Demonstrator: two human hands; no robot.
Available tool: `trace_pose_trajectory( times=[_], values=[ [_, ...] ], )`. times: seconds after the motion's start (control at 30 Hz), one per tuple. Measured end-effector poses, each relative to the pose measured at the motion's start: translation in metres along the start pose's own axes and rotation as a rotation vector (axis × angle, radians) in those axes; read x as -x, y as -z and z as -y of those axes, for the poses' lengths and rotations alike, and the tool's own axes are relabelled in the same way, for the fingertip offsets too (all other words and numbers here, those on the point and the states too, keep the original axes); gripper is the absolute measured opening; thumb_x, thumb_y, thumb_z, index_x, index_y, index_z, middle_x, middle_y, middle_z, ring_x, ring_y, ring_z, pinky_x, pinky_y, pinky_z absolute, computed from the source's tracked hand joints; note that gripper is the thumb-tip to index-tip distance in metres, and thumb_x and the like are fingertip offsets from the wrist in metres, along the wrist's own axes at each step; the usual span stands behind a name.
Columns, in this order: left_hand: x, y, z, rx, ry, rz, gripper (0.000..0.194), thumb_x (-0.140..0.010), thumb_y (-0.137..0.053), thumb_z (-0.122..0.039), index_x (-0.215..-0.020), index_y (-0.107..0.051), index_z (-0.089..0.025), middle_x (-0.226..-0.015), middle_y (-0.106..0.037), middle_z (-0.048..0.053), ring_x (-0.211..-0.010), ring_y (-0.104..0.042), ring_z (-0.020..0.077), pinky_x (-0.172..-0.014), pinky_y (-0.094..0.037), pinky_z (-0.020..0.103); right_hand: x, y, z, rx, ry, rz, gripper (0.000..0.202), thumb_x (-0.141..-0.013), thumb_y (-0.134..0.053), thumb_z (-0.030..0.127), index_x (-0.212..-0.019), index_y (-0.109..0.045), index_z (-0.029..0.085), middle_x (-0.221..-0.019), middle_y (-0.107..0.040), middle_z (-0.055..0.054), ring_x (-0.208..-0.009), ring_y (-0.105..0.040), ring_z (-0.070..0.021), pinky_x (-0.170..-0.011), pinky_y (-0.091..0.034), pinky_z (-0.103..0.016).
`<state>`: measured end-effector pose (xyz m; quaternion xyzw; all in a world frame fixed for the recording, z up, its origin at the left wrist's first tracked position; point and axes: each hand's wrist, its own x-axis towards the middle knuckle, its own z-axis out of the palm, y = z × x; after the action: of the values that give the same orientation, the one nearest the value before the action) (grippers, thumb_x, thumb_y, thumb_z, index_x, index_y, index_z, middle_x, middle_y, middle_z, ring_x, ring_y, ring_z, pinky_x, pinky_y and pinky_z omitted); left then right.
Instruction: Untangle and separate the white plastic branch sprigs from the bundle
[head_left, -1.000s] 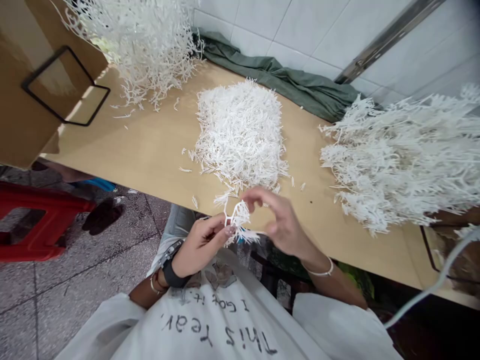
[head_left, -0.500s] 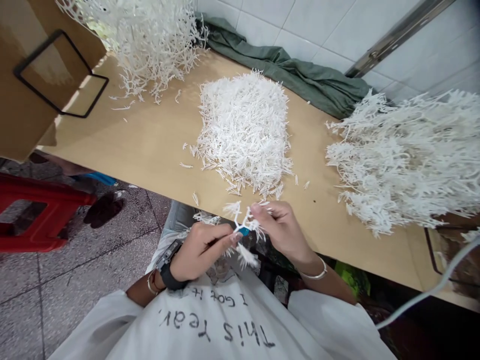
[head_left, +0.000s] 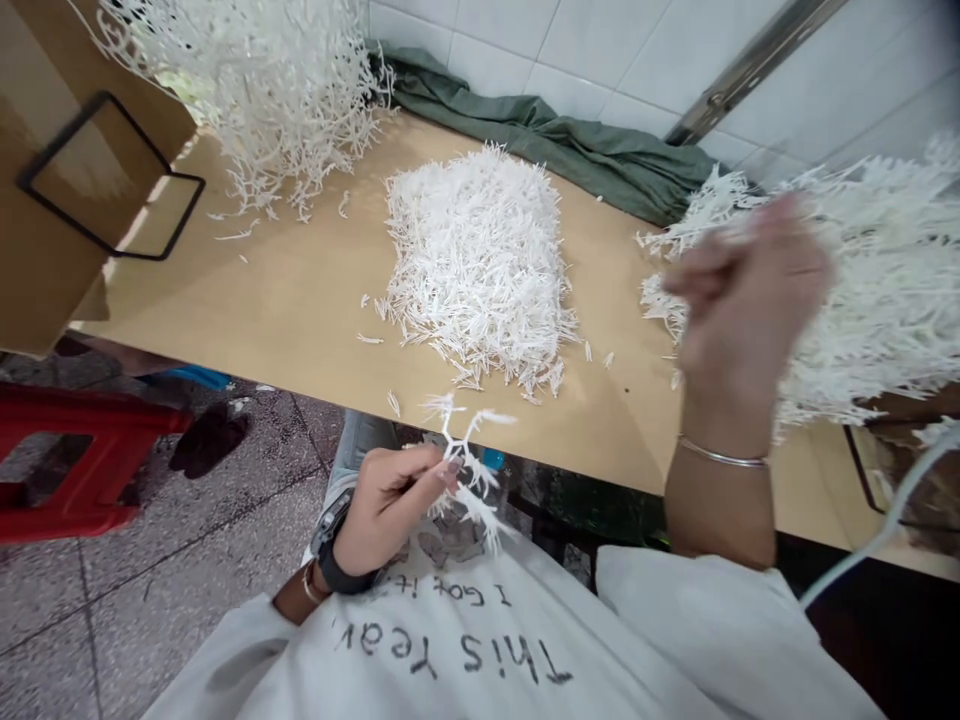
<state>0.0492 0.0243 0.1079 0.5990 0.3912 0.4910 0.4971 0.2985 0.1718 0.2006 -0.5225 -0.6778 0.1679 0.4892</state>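
My left hand, wearing a dark watch, pinches the stem of a white branched plastic piece in front of my shirt. My right hand is raised at the right, in front of a large pile of white branched pieces. Its fingers are smeared by motion, so what they hold, if anything, cannot be made out. Between the hands and the wall lies a squarish heap of small white sprigs on the brown table, with a few loose bits round its edge.
Another tangle of white branched pieces stands at the back left, beside a cardboard box and a black wire frame. Green cloth lies along the tiled wall. A red stool is at the left; a pale cable hangs at the right.
My right hand has left the branched piece and moved up and right to the right-hand pile. My left hand still holds its piece, slightly further left in view.
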Motion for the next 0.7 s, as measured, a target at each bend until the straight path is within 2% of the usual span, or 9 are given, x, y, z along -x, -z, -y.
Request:
trace_pose_trajectory(
  times=[0.07, 0.13, 0.2, 0.27, 0.4, 0.47, 0.53, 0.63, 0.7],
  values=[
    [-0.004, -0.001, 0.001, -0.041, -0.033, 0.001, 0.025, -0.092, -0.05, -0.02, -0.069, -0.059, -0.015, -0.053, -0.033, -0.005, -0.045, -0.026, 0.005, -0.045, -0.023, 0.02, 0.001, -0.019, -0.021, 0.13, 0.03, 0.01, 0.031, -0.088, -0.048, 0.043, -0.069, -0.043, 0.019, -0.059, -0.043, 0.002, -0.052, -0.04, -0.0079, -0.052, -0.033, -0.027],
    [-0.007, -0.002, 0.001, -0.07, -0.05, 0.017, 0.024, -0.092, -0.05, -0.02, -0.071, -0.06, -0.014, -0.054, -0.034, -0.005, -0.046, -0.028, 0.0049, -0.046, -0.024, 0.02, 0.012, -0.04, -0.032, 0.32, 0.053, 0.139, 0.016, -0.078, -0.062, 0.031, -0.077, -0.052, 0.018, -0.072, -0.054, -0.004, -0.069, -0.052, -0.0161, -0.066, -0.04, -0.035],
    [-0.01, -0.003, 0.002, -0.089, -0.04, 0.052, 0.024, -0.092, -0.049, -0.021, -0.071, -0.059, -0.014, -0.055, -0.035, -0.004, -0.048, -0.03, 0.0055, -0.048, -0.025, 0.02, 0.025, -0.052, -0.027, 0.427, 0.119, 0.19, 0.018, -0.075, -0.063, 0.026, -0.09, -0.057, 0.017, -0.094, -0.06, -0.01, -0.091, -0.054, -0.025, -0.08, -0.041, -0.043],
    [-0.011, -0.002, 0.003, -0.094, -0.023, 0.109, 0.026, -0.092, -0.048, -0.022, -0.071, -0.06, -0.013, -0.055, -0.036, -0.004, -0.05, -0.031, 0.0063, -0.049, -0.026, 0.02, 0.036, -0.054, -0.008, 0.289, 0.186, 0.287, 0.024, -0.082, -0.056, 0.029, -0.104, -0.056, 0.018, -0.109, -0.059, -0.011, -0.1, -0.054, -0.0245, -0.085, -0.042, -0.041],
    [-0.01, 0.002, 0.005, -0.073, -0.022, 0.223, 0.025, -0.092, -0.049, -0.023, -0.073, -0.062, -0.013, -0.056, -0.041, -0.003, -0.051, -0.036, 0.0066, -0.052, -0.028, 0.02, 0.049, -0.048, 0.037, -0.09, 0.208, 0.889, 0.03, -0.084, -0.058, 0.041, -0.106, -0.057, 0.021, -0.096, -0.063, -0.004, -0.081, -0.057, -0.0145, -0.07, -0.045, -0.026],
    [-0.01, 0.004, 0.005, -0.056, -0.023, 0.274, 0.024, -0.092, -0.049, -0.023, -0.073, -0.061, -0.013, -0.055, -0.042, -0.003, -0.05, -0.037, 0.0067, -0.052, -0.029, 0.02, 0.052, -0.05, 0.047, -0.113, 0.185, 1.158, 0.023, -0.086, -0.057, 0.041, -0.086, -0.059, 0.019, -0.074, -0.058, 0.001, -0.063, -0.05, -0.0096, -0.056, -0.038, -0.022],
    [-0.01, 0.005, 0.004, -0.042, -0.019, 0.297, 0.029, -0.092, -0.048, -0.023, -0.066, -0.056, -0.013, -0.053, -0.037, -0.004, -0.049, -0.033, 0.0063, -0.049, -0.026, 0.02, 0.055, -0.056, 0.046, -0.153, 0.132, 1.3, 0.036, -0.092, -0.047, 0.039, -0.064, -0.053, 0.017, -0.054, -0.042, 0.005, -0.048, -0.035, -0.006, -0.046, -0.027, -0.021],
    [-0.01, 0.003, 0.002, -0.033, -0.001, 0.209, 0.038, -0.092, -0.047, -0.023, -0.056, -0.039, -0.015, -0.053, -0.025, -0.005, -0.048, -0.023, 0.0056, -0.046, -0.022, 0.021, 0.057, -0.065, 0.036, -0.22, -0.011, 1.225, 0.047, -0.092, -0.046, 0.041, -0.052, -0.043, 0.017, -0.047, -0.027, 0.007, -0.043, -0.024, -0.0046, -0.041, -0.019, -0.022],
    [-0.007, 0.002, -0.001, 0.0, -0.022, 0.124, 0.04, -0.092, -0.047, -0.021, -0.055, -0.033, -0.016, -0.053, -0.023, -0.005, -0.046, -0.021, 0.0048, -0.044, -0.02, 0.02, 0.05, -0.064, 0.027, -0.231, -0.077, 0.99, 0.049, -0.087, -0.054, 0.046, -0.049, -0.04, 0.018, -0.046, -0.029, 0.007, -0.042, -0.026, -0.0043, -0.04, -0.021, -0.021]
  ],
)
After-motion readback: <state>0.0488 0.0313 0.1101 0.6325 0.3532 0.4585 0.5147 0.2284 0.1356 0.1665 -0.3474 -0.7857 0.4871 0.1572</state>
